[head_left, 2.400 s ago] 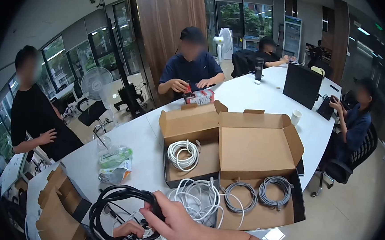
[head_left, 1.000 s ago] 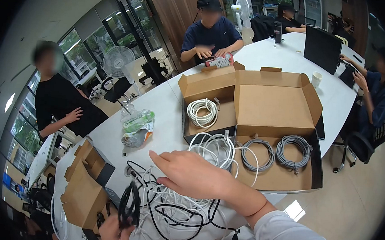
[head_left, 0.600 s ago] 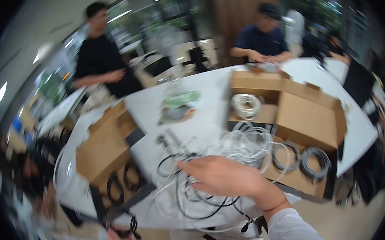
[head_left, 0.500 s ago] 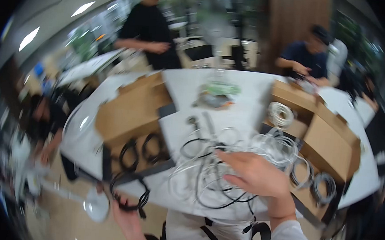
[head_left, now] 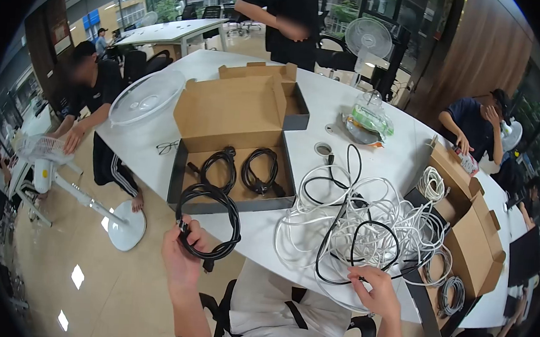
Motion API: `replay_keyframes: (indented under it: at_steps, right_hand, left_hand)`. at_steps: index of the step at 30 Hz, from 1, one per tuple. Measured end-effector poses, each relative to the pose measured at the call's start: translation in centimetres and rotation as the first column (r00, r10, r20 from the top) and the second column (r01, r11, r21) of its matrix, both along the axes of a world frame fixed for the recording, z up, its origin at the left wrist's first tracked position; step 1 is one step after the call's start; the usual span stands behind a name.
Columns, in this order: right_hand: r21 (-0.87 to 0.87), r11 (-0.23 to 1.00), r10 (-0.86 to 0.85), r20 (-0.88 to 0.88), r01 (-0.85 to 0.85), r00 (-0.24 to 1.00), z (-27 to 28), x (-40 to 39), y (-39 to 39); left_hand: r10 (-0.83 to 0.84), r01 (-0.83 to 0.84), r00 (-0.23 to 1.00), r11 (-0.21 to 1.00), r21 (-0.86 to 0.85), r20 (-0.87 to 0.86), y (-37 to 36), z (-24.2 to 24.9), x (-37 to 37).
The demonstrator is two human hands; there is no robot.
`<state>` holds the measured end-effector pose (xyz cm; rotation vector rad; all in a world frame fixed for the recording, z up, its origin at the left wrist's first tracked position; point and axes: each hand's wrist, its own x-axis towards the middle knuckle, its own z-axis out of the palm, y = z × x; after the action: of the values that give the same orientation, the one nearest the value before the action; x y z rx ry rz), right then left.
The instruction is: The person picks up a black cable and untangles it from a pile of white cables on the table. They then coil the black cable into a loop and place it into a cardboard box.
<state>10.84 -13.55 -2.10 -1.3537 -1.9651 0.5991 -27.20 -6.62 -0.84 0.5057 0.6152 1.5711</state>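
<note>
My left hand is wrapped round a coiled black power cable, held up in front of the near edge of an open cardboard box. Inside that box lie two more coils, one black cable on the left and another black cable on the right. A heap of tangled white cables covers the table on my right, with a loose black cable running through it. At the heap's near edge, my right hand pinches part of this black cable between thumb and fingertips.
To the right, an open box holds a white cable coil and a grey cable coil. Plastic packets, glasses and a clear round cover lie on the table. Other people are around it; a fan stands left.
My right hand has come down from above the heap to its near edge and closed on the black cable. The left hand still holds its coil. My view has turned and is sharper.
</note>
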Motion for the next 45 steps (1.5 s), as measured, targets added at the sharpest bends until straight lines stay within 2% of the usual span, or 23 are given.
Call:
replay_keyframes:
  at_steps: [2,3,5,8,10,14,16,19,22,24,25,26,27,28,29,30,31,32,34,37,40,41,45]
  right_hand:
    - [0.127,0.982,-0.141,0.018,0.137,0.99,-1.7,-0.9,-0.8]
    - [0.181,0.968,-0.184,0.033,0.175,0.982,-2.9,-1.1,-1.2]
    - [0.28,0.927,-0.273,0.042,0.251,0.961,-5.5,-1.7,-1.8]
    - [0.399,0.878,-0.317,0.072,0.264,0.946,-7.2,-2.0,-2.7]
    - [0.429,0.854,-0.349,0.055,0.293,0.936,-7.8,-1.7,-3.3]
    - [0.489,0.784,-0.444,0.011,0.383,0.896,-8.2,0.1,-3.9]
    - [0.501,0.745,-0.505,-0.005,0.44,0.863,-8.7,1.2,-4.1]
    - [0.504,0.686,-0.59,-0.038,0.525,0.806,-9.6,2.6,-4.6]
    - [0.488,0.697,-0.577,-0.054,0.526,0.815,-10.9,3.6,-5.2]
    - [0.482,0.714,-0.549,-0.066,0.508,0.833,-11.3,4.2,-4.9]
    - [0.483,0.713,-0.541,-0.083,0.509,0.837,-11.4,4.3,-4.9]
    - [0.487,0.689,-0.564,-0.106,0.537,0.819,-11.5,4.2,-5.0]
    - [0.463,0.71,-0.559,-0.088,0.531,0.825,-11.4,4.5,-5.3]
    - [0.452,0.703,-0.568,-0.108,0.549,0.816,-11.5,4.2,-5.7]
    - [0.444,0.705,-0.564,-0.12,0.552,0.817,-11.5,4.3,-5.7]
    - [0.446,0.723,-0.534,-0.124,0.527,0.837,-11.6,5.0,-5.7]
    - [0.436,0.73,-0.534,-0.119,0.527,0.837,-12.0,5.1,-5.9]
    - [0.449,0.715,-0.543,-0.126,0.536,0.83,-11.7,5.5,-5.6]
    - [0.465,0.698,-0.548,-0.144,0.545,0.824,-10.1,5.2,-5.6]
    - [0.442,0.71,-0.516,-0.203,0.548,0.832,-9.5,4.9,-5.6]
    - [0.443,0.701,-0.521,-0.217,0.559,0.825,-9.1,4.8,-5.4]
    - [0.439,0.701,-0.523,-0.219,0.562,0.824,-9.2,4.8,-5.4]
    - [0.44,0.69,-0.533,-0.229,0.575,0.815,-9.3,4.7,-5.2]
  left_hand:
    - [-0.055,0.062,0.99,0.997,0.052,-0.13,1.6,1.1,-0.2]
    - [-0.132,0.136,0.989,0.989,0.061,-0.063,2.6,1.7,0.1]
    - [-0.186,0.197,0.97,0.979,0.059,-0.156,5.2,3.3,1.9]
    - [-0.271,0.285,0.934,0.958,0.029,-0.233,9.6,5.5,5.8]
    - [-0.327,0.357,0.904,0.932,0.064,-0.277,13.5,5.9,8.8]
    - [-0.298,0.403,0.783,0.912,0.08,-0.546,23.8,5.2,14.8]
    - [-0.239,0.36,0.796,0.926,0.117,-0.557,29.3,4.3,17.4]
    - [-0.102,0.172,0.82,0.983,0.072,-0.563,36.8,3.0,20.2]
    - [-0.122,0.171,0.903,0.982,0.084,-0.413,44.4,-0.5,21.2]
    - [-0.036,0.058,0.953,0.996,0.063,-0.302,46.8,-1.7,22.2]
    - [0.016,-0.003,0.941,0.999,0.04,-0.339,48.9,-3.3,22.1]
    - [-0.103,0.139,0.944,0.986,0.095,-0.313,50.5,-4.8,21.2]
    - [0.028,-0.005,0.941,0.998,0.067,-0.338,48.8,-3.2,22.9]
    - [0.109,-0.076,0.836,0.994,0.083,-0.538,50.2,-4.2,22.5]
    - [0.314,-0.23,0.738,0.949,0.214,-0.597,50.0,-3.8,23.3]
    - [0.354,-0.203,0.571,0.935,0.29,-0.74,54.4,-7.0,21.1]
    - [0.398,-0.187,0.38,0.917,0.352,-0.835,54.6,-7.6,20.2]
    - [0.509,-0.273,0.311,0.857,0.438,-0.802,57.8,-10.6,19.5]
    - [0.544,-0.3,0.453,0.839,0.454,-0.706,59.0,-11.8,19.3]
    - [0.09,-0.098,0.604,0.994,0.039,-0.792,58.5,-10.0,17.8]
    - [-0.128,0.048,0.83,0.986,-0.158,-0.544,57.3,-8.7,18.4]
    - [-0.133,0.052,0.808,0.986,-0.156,-0.574,57.5,-8.7,18.4]
    - [-0.16,0.07,0.872,0.976,-0.205,-0.464,57.8,-8.8,18.1]
